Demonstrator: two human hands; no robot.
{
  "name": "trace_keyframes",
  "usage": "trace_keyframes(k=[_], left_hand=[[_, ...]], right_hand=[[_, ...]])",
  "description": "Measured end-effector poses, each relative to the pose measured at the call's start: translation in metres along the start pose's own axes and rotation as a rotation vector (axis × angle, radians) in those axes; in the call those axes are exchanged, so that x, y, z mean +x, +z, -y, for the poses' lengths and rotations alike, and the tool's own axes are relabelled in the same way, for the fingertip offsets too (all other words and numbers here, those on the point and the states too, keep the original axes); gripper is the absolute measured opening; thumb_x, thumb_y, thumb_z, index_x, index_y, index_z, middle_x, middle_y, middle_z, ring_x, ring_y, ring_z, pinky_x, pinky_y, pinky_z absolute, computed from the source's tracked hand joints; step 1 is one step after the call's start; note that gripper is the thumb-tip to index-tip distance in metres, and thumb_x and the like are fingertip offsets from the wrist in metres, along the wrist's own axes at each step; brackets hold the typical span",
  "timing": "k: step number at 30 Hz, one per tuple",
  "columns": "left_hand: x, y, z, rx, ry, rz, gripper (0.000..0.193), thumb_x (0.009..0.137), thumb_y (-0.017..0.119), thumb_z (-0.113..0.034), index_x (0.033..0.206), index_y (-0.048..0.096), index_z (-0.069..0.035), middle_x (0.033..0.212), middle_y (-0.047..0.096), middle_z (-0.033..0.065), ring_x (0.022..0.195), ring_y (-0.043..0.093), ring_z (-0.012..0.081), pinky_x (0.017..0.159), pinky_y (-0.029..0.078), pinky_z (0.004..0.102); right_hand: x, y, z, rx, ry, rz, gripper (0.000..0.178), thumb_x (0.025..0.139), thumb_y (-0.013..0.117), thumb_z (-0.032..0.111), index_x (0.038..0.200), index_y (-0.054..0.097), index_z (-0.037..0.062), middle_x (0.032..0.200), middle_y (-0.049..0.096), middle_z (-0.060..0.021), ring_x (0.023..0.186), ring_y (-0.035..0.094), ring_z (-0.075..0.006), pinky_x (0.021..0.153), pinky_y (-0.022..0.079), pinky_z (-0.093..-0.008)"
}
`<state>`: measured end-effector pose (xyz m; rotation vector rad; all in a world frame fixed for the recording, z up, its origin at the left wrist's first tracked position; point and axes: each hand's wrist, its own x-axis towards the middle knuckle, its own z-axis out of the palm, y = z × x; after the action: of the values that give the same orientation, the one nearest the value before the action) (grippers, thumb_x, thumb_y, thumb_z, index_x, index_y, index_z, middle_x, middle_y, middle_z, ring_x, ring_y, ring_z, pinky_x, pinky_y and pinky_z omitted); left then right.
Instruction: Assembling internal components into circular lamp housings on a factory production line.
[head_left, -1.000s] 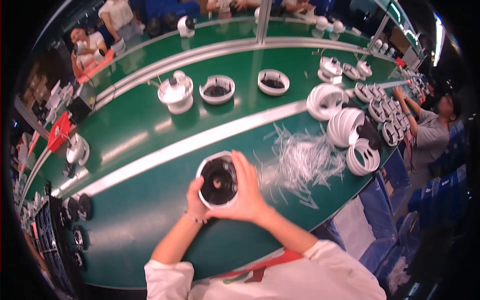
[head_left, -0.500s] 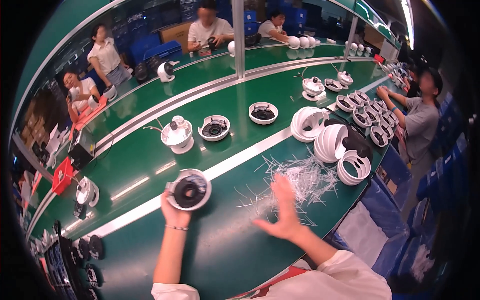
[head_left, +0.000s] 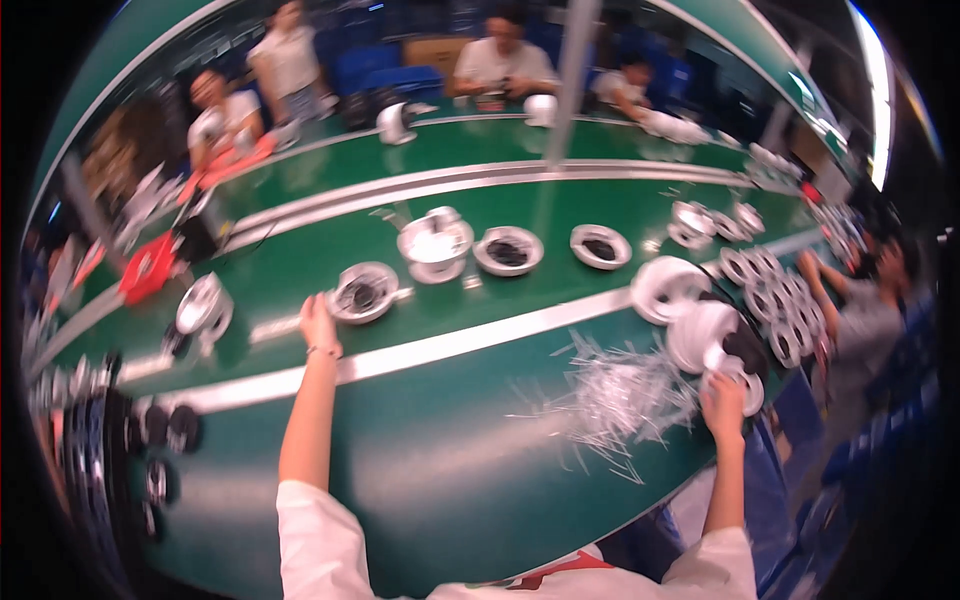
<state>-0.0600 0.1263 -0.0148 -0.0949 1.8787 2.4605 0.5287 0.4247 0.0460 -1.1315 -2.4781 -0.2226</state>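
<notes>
On the green conveyor belt, a white round housing (head_left: 363, 293) with a black part inside sits tilted toward me. My left hand (head_left: 319, 325) is at its left rim, fingers closed against the edge and blurred. Over at the right, my right hand (head_left: 723, 398) grips a white ring-shaped cover (head_left: 748, 388) at the near end of a stack of white covers (head_left: 690, 338). Its fingertips are partly hidden by the cover and by blur.
Clear plastic strips (head_left: 625, 400) lie heaped on the green table. More white housings (head_left: 508, 250) stand along the belt, several grouped at the right. Black round parts (head_left: 183, 428) are at the left, near a red bin (head_left: 148, 268). Other people work across the belt and at right.
My left hand has carried the housing forward onto the belt. My right hand, open over the strips before, has moved right onto the white cover. The view has turned left.
</notes>
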Motion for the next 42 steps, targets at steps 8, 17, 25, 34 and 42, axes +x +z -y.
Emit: trace_keyframes(k=[8,17,25,34,42], left_hand=[[-0.006,-0.192,-0.069,0.589,0.761,-0.423,0.029,0.075,0.054,-0.008,0.103,0.053,-0.001,0.102,0.055,0.0122,0.097,0.052,0.0232,0.084,0.038,0.0310],[-0.044,-0.328,-0.105,1.711,0.495,-0.214,0.040,0.071,0.058,-0.028,0.106,0.051,-0.009,0.108,0.053,0.0102,0.108,0.042,0.0290,0.093,0.024,0.0516],[-0.140,-0.157,-0.129,1.458,0.403,0.524,0.033,0.068,0.061,-0.032,0.079,0.057,-0.001,0.073,0.059,0.0156,0.070,0.057,0.0323,0.063,0.046,0.0389],[-0.135,-0.124,-0.102,1.242,0.704,0.645,0.055,0.063,0.070,-0.022,0.112,0.049,-0.007,0.094,0.055,0.0121,0.079,0.055,0.0248,0.071,0.046,0.0327],[-0.139,-0.072,-0.075,1.136,0.194,1.037,0.043,0.065,0.067,-0.024,0.102,0.057,-0.004,0.078,0.059,0.0103,0.069,0.056,0.0202,0.065,0.046,0.0289]], right_hand=[[-0.011,0.009,-0.046,0.090,0.190,0.037,0.026,0.075,0.057,0.014,0.093,0.055,-0.0049,0.080,0.059,-0.0196,0.076,0.057,-0.0314,0.068,0.043,-0.0360],[-0.006,-0.044,0.021,-0.077,0.397,-0.301,0.023,0.080,0.053,0.020,0.087,0.061,-0.0011,0.079,0.061,-0.0160,0.072,0.058,-0.0289,0.064,0.045,-0.0343],[-0.027,-0.088,0.218,0.476,-0.435,-0.333,0.004,0.072,0.055,0.000,0.072,0.058,-0.0020,0.068,0.058,-0.0144,0.060,0.056,-0.0274,0.058,0.045,-0.0324],[-0.077,-0.047,0.303,0.856,-0.773,0.239,0.017,0.063,0.065,0.006,0.077,0.058,0.0021,0.079,0.060,-0.0050,0.068,0.057,-0.0205,0.063,0.045,-0.0311],[-0.048,-0.064,0.314,0.637,-0.699,0.478,0.067,0.055,0.074,0.030,0.112,0.047,0.0067,0.131,0.025,-0.0185,0.121,0.020,-0.0413,0.094,0.018,-0.0574]])
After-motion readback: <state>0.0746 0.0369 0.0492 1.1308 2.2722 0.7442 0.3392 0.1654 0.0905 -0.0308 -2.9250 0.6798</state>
